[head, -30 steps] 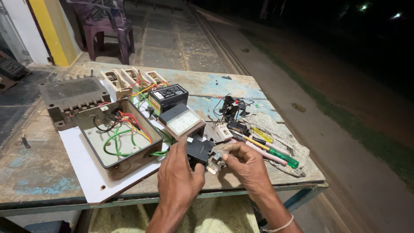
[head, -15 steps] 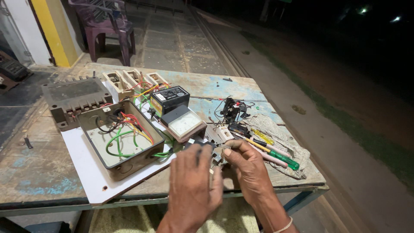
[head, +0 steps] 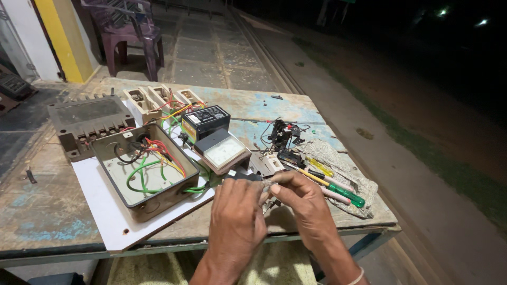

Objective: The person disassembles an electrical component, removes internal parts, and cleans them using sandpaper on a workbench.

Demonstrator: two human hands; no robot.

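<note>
My left hand (head: 236, 221) and my right hand (head: 305, 207) meet at the table's front edge around a small black part (head: 246, 176). The left hand covers most of that part. Between the right hand's thumb and forefinger is a thin metal piece (head: 269, 184) that touches it. Just beyond the hands lies a brown panel meter (head: 224, 151) with a white face. Left of them stands an open metal box (head: 146, 168) with green, red and yellow wires inside, resting on a white sheet (head: 105, 211).
Screwdrivers (head: 332, 184) lie on a grey cloth (head: 348, 174) at the right. A black meter box (head: 206, 120), several beige fuse holders (head: 158, 97), a grey cover (head: 87, 124) and a black wired part (head: 282, 134) stand farther back. A purple chair (head: 127, 31) is behind the table.
The black part was plainly visible between my fingers a second ago; my left hand has since closed over it. Both hands stay at the front edge.
</note>
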